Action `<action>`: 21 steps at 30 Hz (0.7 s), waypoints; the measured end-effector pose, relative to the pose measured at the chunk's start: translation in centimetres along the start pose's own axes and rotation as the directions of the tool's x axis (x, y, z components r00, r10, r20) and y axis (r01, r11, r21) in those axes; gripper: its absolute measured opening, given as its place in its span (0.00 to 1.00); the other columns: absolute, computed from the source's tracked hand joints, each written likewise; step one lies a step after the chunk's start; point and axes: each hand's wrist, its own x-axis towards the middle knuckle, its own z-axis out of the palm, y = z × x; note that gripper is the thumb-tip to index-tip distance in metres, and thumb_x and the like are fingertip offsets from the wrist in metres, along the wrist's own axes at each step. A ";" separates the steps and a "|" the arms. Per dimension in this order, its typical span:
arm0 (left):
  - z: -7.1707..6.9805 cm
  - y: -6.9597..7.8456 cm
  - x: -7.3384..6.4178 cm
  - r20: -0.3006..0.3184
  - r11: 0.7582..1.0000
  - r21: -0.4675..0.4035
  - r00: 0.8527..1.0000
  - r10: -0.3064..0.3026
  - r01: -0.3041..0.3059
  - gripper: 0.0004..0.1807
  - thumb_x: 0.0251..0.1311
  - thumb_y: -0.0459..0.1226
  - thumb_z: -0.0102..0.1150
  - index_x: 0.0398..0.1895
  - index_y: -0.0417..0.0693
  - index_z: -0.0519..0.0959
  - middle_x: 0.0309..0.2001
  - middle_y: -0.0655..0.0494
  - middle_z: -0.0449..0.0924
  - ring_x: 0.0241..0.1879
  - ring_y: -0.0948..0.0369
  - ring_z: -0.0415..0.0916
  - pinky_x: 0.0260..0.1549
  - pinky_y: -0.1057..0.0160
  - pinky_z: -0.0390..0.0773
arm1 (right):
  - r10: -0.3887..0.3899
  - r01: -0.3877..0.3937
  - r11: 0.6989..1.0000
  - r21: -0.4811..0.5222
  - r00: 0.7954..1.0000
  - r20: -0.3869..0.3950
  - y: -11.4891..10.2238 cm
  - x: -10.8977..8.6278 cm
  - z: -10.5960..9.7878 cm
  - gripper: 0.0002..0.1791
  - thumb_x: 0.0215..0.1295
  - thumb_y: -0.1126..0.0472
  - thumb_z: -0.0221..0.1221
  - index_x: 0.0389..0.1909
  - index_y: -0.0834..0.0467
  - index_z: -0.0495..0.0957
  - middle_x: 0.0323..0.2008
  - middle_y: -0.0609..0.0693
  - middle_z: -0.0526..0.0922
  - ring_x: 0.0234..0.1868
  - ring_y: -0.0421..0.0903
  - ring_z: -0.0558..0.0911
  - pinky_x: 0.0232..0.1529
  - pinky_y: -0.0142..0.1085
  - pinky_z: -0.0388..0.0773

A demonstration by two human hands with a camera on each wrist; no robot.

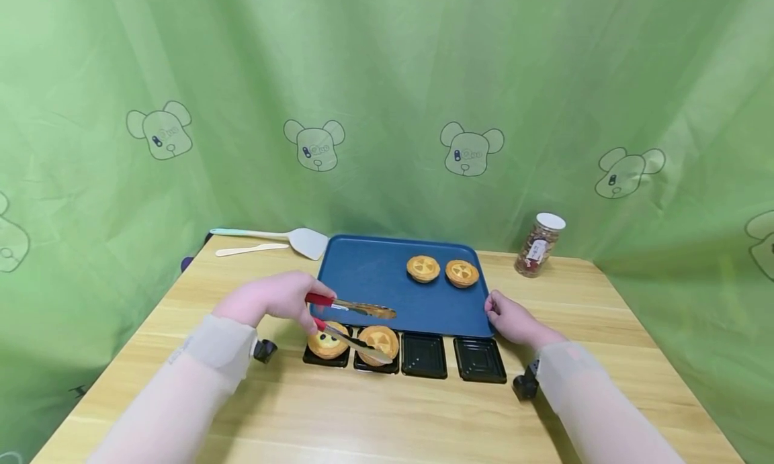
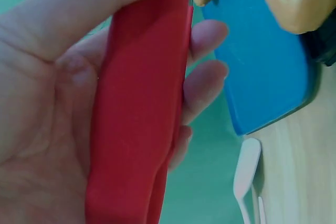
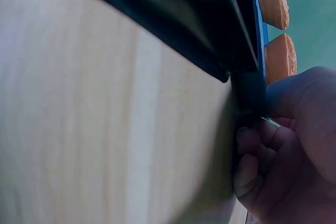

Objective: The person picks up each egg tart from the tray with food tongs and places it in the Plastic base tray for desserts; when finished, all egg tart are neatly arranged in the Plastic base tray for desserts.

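Note:
My left hand [image 1: 281, 297] holds red-handled metal tongs [image 1: 370, 310], whose handle [image 2: 142, 103] fills the middle of the left wrist view. The tongs are spread apart above an egg tart [image 1: 379, 338] with a wedge pattern, which sits in a small black tray [image 1: 392, 368]. To its left, a tart with dark spots [image 1: 326, 343] sits in another black tray. My right hand [image 1: 512, 318] grips the right edge of the blue baking tray [image 1: 369, 269]; the right wrist view shows thumb and fingers pinching the rim. Two patterned tarts [image 1: 422, 268] lie on the blue tray.
Two black trays [image 1: 424, 355] holding nothing stand right of the filled ones, along the blue tray's front edge. A white-headed spatula [image 1: 307, 242] and a pale knife [image 1: 252, 249] lie at the back left. A lidded jar [image 1: 538, 247] stands at the back right, before a green curtain.

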 end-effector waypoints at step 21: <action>-2.2 -0.6 7.1 -0.202 0.995 0.053 0.976 -0.077 0.089 0.43 0.50 0.45 0.77 0.70 0.42 0.70 0.59 0.48 0.77 0.56 0.54 0.75 0.57 0.56 0.72 | -0.020 0.020 1.000 -0.006 1.000 -0.024 0.2 -0.1 0.1 0.05 0.70 0.72 0.52 0.36 0.61 0.66 0.27 0.51 0.70 0.32 0.51 0.73 0.35 0.43 0.68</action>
